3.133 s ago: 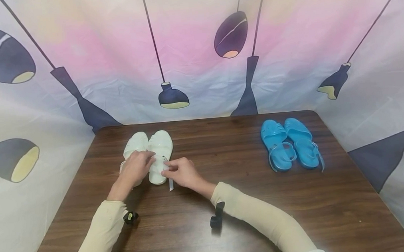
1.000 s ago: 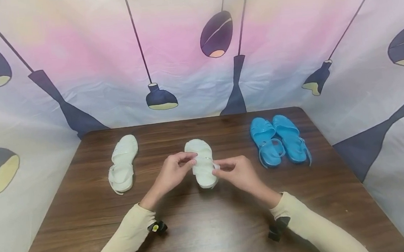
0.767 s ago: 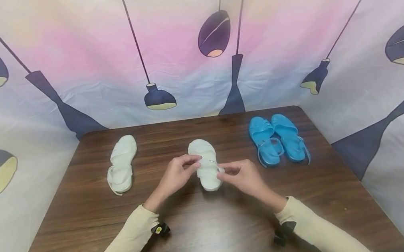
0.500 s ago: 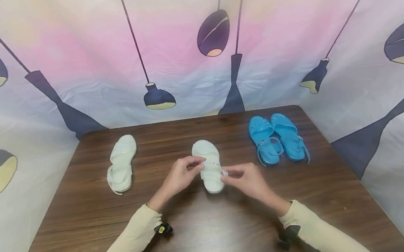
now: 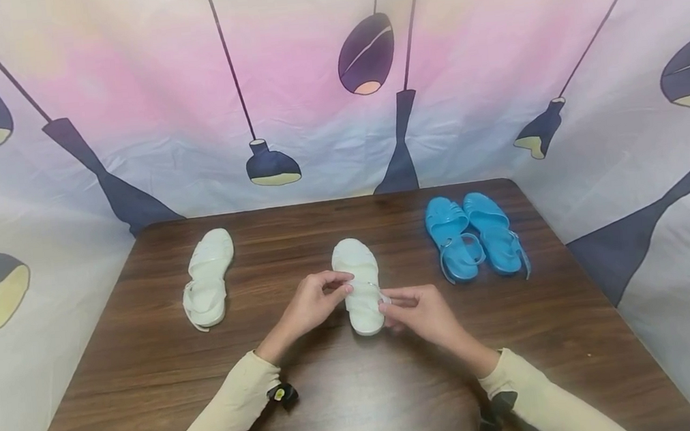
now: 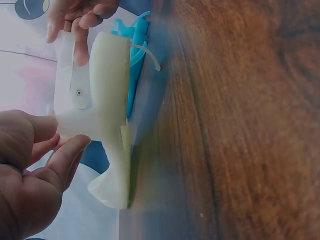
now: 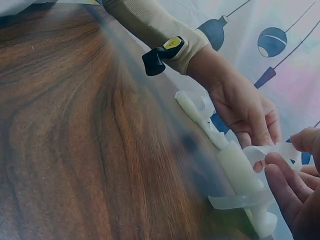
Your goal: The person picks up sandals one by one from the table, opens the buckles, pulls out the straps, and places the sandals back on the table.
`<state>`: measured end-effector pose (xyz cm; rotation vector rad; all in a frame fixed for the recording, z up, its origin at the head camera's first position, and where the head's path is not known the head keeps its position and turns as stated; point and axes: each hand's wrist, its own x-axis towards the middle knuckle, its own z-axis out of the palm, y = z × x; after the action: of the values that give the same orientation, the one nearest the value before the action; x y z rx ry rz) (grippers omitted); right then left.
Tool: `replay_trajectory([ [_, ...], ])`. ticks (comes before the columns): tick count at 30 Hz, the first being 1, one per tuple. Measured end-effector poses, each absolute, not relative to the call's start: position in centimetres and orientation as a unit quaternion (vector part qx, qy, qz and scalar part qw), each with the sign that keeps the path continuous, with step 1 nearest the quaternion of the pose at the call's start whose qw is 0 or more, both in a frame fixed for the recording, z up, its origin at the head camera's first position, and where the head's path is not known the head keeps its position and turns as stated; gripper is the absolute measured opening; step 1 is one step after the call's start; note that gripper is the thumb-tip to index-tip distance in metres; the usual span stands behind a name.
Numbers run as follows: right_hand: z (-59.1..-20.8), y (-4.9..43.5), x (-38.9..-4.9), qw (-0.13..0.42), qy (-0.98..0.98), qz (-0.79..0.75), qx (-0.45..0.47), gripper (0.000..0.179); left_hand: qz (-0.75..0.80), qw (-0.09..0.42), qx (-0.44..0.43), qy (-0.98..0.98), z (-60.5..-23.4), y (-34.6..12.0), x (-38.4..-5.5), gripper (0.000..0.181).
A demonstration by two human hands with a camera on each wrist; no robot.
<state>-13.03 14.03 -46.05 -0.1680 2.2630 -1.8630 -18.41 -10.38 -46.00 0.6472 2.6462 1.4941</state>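
A white sandal (image 5: 357,252) is at the middle of the table, toe pointing away from me. My left hand (image 5: 311,304) pinches its upper on the left side between thumb and fingers; the left wrist view shows this grip on the sandal (image 6: 111,90) closely. On the other side, my right hand (image 5: 421,311) pinches a pale strap (image 7: 272,149) near the buckle. I cannot tell whether the sole touches the wood. The second white sandal (image 5: 209,272) lies at the left, its ankle strap looped behind it.
Two blue sandals (image 5: 461,259) lie side by side at the back right, straps loose around the heels. The dark wooden table (image 5: 118,372) ends at a back edge against a cloth backdrop (image 5: 172,73) printed with lamps. Each sleeve carries a small black camera (image 5: 283,394).
The held white sandal has left the other white sandal's side and moved right to mid-table, both hands with it. Lately it has shifted slightly right and nearer. The other sandals stay put.
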Motion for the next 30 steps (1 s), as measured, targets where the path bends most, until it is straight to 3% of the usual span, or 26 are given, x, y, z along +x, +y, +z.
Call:
replay_trajectory([
  [20,-47.2,13.9,-12.1,0.132,0.758,-0.637,-0.047,0.042,0.461,0.039,0.200,0.864,-47.0,-10.5,-18.0,0.018],
  [30,-47.2,14.6,-13.1,0.100,0.793,-0.600,-0.028,0.031,0.442,0.050,0.220,0.868,-46.9,-10.3,-18.4,0.019],
])
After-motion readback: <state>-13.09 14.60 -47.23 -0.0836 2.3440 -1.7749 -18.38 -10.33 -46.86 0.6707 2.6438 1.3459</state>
